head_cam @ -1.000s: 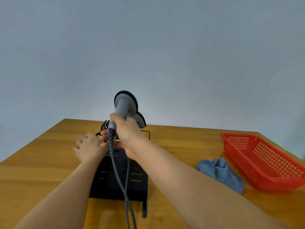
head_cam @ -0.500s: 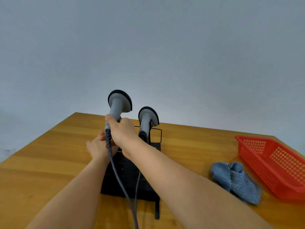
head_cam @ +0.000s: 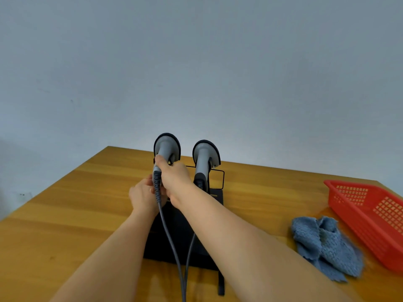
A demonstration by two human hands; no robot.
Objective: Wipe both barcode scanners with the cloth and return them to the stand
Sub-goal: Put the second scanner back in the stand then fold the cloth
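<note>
Right hand (head_cam: 174,182) grips the left scanner (head_cam: 166,149) over the stand (head_cam: 216,194); left hand (head_cam: 142,196) pinches its cable (head_cam: 170,236). A snagged cable could tip it out.

Two bare, sleeveless forearms

Bare table (head_cam: 65,214) lies open left of the stand (head_cam: 174,232); cloth (head_cam: 325,245) and red basket (head_cam: 370,212) crowd the right.

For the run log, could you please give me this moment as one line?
right hand: holds left scanner at stand | left hand: beside cable, grip unclear | right scanner: in stand | cloth: on table
</note>
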